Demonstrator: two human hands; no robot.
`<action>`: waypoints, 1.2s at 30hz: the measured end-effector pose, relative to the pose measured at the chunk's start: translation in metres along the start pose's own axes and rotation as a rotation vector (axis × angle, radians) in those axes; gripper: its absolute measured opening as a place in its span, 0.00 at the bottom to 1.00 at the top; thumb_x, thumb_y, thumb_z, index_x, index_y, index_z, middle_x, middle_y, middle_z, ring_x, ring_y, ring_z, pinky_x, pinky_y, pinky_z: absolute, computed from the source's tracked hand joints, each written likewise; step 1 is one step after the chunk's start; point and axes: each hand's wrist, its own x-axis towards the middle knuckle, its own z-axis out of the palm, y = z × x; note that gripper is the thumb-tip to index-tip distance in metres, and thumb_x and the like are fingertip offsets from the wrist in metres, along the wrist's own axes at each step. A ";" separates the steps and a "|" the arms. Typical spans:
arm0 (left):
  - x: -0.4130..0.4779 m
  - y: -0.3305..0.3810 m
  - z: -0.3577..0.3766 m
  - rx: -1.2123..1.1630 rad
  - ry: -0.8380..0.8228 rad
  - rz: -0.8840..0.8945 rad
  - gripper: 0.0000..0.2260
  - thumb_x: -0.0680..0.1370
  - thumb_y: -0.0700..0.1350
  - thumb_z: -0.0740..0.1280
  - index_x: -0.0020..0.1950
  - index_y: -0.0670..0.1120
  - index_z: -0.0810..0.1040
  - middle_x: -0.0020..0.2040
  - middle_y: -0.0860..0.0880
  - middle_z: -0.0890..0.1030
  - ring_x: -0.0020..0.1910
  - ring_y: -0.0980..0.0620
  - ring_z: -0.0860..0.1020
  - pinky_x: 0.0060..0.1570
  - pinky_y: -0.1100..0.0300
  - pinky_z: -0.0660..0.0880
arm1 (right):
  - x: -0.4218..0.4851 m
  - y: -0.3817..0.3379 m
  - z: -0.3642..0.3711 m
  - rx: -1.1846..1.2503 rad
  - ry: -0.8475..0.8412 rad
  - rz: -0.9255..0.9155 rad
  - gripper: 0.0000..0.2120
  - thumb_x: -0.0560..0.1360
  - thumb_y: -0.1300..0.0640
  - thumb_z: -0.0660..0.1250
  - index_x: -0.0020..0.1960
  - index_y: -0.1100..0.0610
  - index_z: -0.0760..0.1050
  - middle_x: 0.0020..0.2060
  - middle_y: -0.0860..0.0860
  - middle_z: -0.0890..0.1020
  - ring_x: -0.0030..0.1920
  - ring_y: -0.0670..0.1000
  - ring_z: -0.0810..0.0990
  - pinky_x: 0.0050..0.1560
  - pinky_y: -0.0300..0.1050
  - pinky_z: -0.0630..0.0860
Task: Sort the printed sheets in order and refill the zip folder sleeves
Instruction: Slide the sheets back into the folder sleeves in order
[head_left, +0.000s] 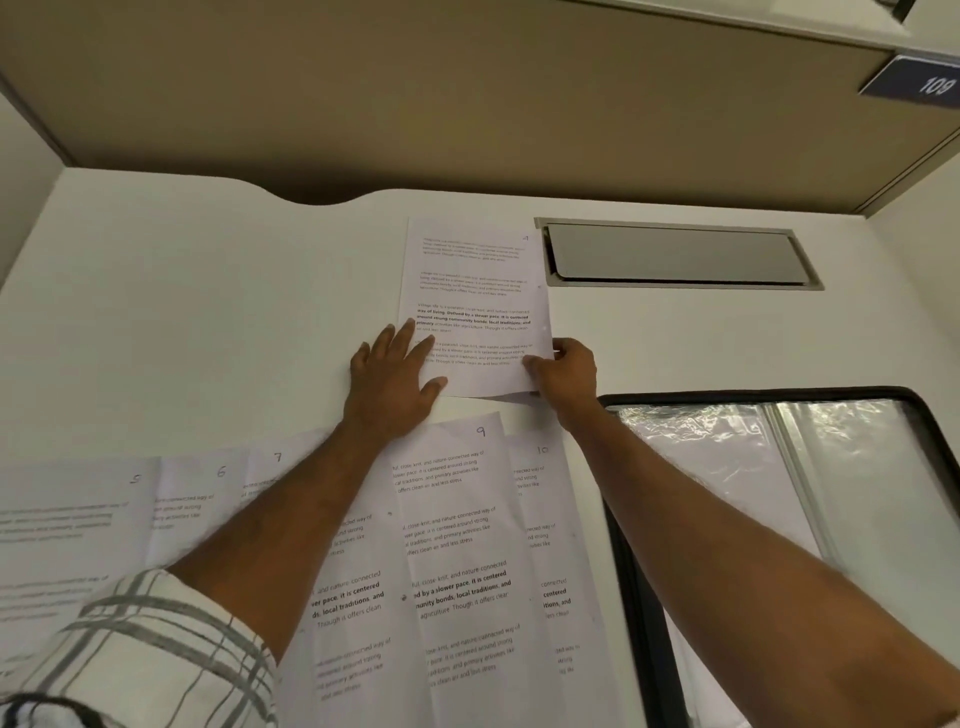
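Printed sheet (472, 291) with four blocks of text lies flat on the white bench (208, 312) at the far side, just left of a grey hinged flap (675, 254) set into the surface. The handwritten number in its top right corner is too small to read. The left hand (395, 379) rests on its lower left corner, the grip spread, with straight fingers and the thumb lying flat over the paper's edge. The right hand (566, 374) holds the lower right corner, its grip pinching the paper between thumb and curled fingers. A second paper edge peeks out under that corner. Nearer the person, a row of overlapping sheets (457, 519) fans across the bench, with the handwritten numbers 5, 6, 7, 9 and 10 showing left to right along their top corners. Both forearms cross over this row, and the left one hides the paper between 7 and 9. To the right of the row lies the open zip folder (634, 571), black-edged, with crinkled clear sleeves (727, 467) facing up. A plaid rolled cuff (156, 649) covers the left arm near the elbow. Behind the bench stands a beige partition (467, 104), and a dark plate reading 109 (924, 83) sits at the upper right.
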 end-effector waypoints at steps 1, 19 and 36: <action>0.000 0.001 -0.002 -0.007 -0.012 -0.009 0.29 0.81 0.60 0.57 0.79 0.51 0.59 0.81 0.48 0.53 0.79 0.46 0.53 0.75 0.44 0.50 | 0.000 0.000 -0.001 0.000 0.005 -0.007 0.16 0.73 0.60 0.71 0.60 0.60 0.78 0.55 0.54 0.83 0.50 0.55 0.83 0.47 0.55 0.84; -0.119 0.100 -0.028 -0.753 0.025 -0.140 0.26 0.80 0.57 0.63 0.75 0.47 0.66 0.71 0.49 0.71 0.67 0.51 0.71 0.67 0.52 0.69 | -0.111 0.073 -0.147 0.343 0.085 -0.048 0.07 0.75 0.64 0.71 0.53 0.58 0.80 0.49 0.53 0.85 0.51 0.55 0.84 0.53 0.52 0.83; -0.197 0.241 0.030 -1.429 -0.404 -0.261 0.21 0.75 0.54 0.72 0.65 0.47 0.76 0.56 0.48 0.84 0.55 0.46 0.83 0.55 0.47 0.80 | -0.202 0.209 -0.272 0.401 -0.021 0.022 0.10 0.77 0.61 0.70 0.58 0.60 0.78 0.50 0.53 0.86 0.49 0.56 0.86 0.51 0.57 0.83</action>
